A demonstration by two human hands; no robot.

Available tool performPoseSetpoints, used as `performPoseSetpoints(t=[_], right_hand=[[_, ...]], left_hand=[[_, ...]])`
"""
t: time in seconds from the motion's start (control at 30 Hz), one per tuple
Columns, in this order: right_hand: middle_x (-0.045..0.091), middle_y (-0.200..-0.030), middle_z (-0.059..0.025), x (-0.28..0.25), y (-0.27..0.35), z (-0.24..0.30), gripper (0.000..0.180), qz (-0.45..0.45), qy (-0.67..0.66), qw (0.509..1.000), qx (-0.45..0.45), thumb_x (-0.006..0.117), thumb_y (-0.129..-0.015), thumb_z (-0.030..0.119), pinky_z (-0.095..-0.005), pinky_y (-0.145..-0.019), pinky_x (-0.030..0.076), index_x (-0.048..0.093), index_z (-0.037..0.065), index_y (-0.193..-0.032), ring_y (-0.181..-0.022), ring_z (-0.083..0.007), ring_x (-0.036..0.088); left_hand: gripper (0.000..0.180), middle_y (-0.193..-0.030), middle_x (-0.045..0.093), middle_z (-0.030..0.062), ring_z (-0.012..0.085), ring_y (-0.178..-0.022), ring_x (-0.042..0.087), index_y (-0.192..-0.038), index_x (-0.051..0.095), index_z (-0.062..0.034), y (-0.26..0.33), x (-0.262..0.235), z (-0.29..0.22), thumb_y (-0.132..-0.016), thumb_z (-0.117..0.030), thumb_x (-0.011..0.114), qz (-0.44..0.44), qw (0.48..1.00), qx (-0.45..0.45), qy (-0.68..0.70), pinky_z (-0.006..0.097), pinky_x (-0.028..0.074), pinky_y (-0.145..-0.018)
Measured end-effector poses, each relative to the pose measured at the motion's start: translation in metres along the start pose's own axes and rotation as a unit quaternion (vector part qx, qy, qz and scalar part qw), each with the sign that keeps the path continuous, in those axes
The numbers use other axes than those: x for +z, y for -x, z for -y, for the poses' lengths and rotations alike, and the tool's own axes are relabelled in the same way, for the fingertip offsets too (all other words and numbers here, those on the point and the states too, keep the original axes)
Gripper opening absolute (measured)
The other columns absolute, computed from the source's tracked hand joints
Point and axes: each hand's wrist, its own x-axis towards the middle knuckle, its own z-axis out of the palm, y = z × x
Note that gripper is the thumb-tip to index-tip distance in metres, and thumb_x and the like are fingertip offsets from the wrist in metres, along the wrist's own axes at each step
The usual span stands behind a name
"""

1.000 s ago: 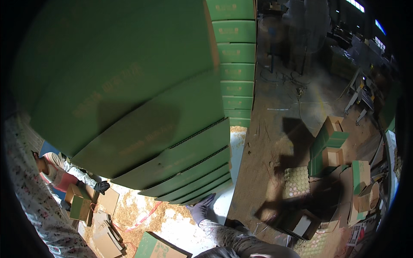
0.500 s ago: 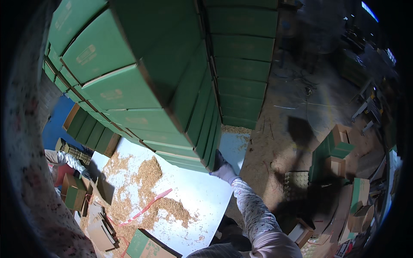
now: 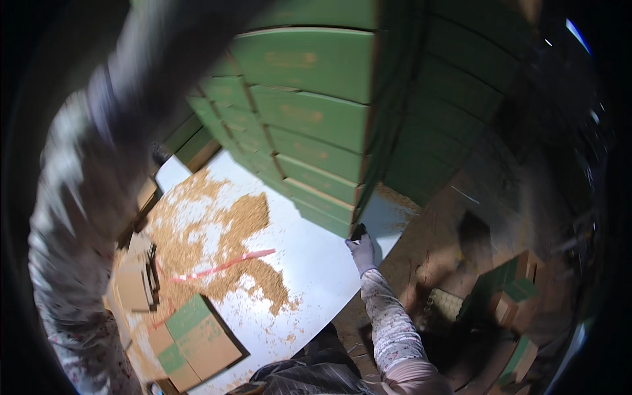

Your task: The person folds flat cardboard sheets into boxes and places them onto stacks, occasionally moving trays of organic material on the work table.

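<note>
Tall stacked green cardboard boxes (image 3: 309, 122) rise in front of me. My right hand (image 3: 361, 253), in a pale glove with dark fingertips, is closed around the near lower corner of the stack, its thumb and fingers on different sides of the corner. The fingers on the far side are partly hidden. My left hand (image 3: 178, 49) is raised very close at the upper left, in front of the boxes. Motion smears it, and its fingers cannot be made out. The stack stands on a white board (image 3: 322, 276).
Loose brown husks (image 3: 243, 217) and a red strip (image 3: 224, 266) lie on the board. Flattened cartons (image 3: 191, 339) are at the near left. A second green stack (image 3: 447, 99) stands behind to the right. Open boxes (image 3: 507, 289) and an egg tray (image 3: 444, 306) lie on the right floor.
My left arm has swung up across the left side. The view has turned, so the stack appears farther right. My right hand stays at the stack's near lower corner.
</note>
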Motion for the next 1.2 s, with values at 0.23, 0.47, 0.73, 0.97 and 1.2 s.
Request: performPoseSetpoints(t=[0.23,0.47,0.73,0.97,1.2], right_hand=[[0.057,-0.099,-0.0058,0.089,0.162,0.071,0.053,0.282,-0.222,0.901,0.245,0.064,-0.086,0.011,-0.0253,-0.068,0.048,0.04,0.005,-0.132,-0.083,-0.012,0.055],[0.06,-0.095,-0.0104,0.201,0.347,0.155,0.053,0.546,-0.016,0.834,0.081,0.072,-0.079,0.013,-0.0326,-0.074,0.049,0.048,0.002,-0.125,-0.084,-0.0206,0.058],[0.064,-0.103,-0.009,0.261,0.464,0.199,0.049,0.547,-0.143,0.81,0.152,0.07,-0.074,-0.005,-0.0318,-0.074,0.052,0.051,0.002,-0.119,-0.086,-0.0195,0.063],[0.065,-0.102,-0.0096,0.26,0.554,0.206,0.047,0.388,0.173,0.894,-0.145,0.071,-0.077,0.005,-0.0284,-0.073,0.049,0.055,0.001,-0.121,-0.082,-0.0187,0.06],[0.049,-0.127,-0.0278,0.213,0.524,0.285,0.075,0.474,0.247,0.837,-0.115,0.065,-0.082,0.037,-0.0396,-0.102,0.037,0.033,-0.004,-0.137,-0.12,-0.0372,0.047]], left_hand=[[0.066,-0.134,0.044,0.0193,0.0392,-0.124,0.041,-0.134,0.041,-0.0099,0.401,-0.165,-0.199,-0.078,-0.029,0.069,0.458,0.79,-0.407,-0.012,0.05,0.032,-0.105],[0.061,-0.137,0.038,0.0184,0.038,-0.13,0.033,-0.134,0.041,-0.0105,0.542,-0.336,-0.406,-0.083,-0.035,0.063,0.408,0.576,-0.702,-0.098,0.048,0.026,-0.109],[0.07,-0.146,0.029,0.0149,0.0321,-0.139,0.019,-0.142,0.03,-0.0119,0.653,-0.505,-0.472,-0.085,-0.042,0.057,0.391,0.559,-0.722,-0.119,0.045,0.014,-0.115],[0.104,-0.152,0.017,0.0168,0.0306,-0.142,0.012,-0.147,0.014,-0.0059,0.729,-0.569,-0.431,-0.072,-0.057,0.065,0.543,0.517,-0.648,-0.134,0.05,0.001,-0.114],[0.055,-0.145,0.034,0.0177,0.0311,-0.135,0.031,-0.141,0.031,-0.0027,0.74,-0.55,-0.451,-0.089,-0.019,0.04,0.559,0.572,-0.57,-0.188,0.045,0.017,-0.114]])
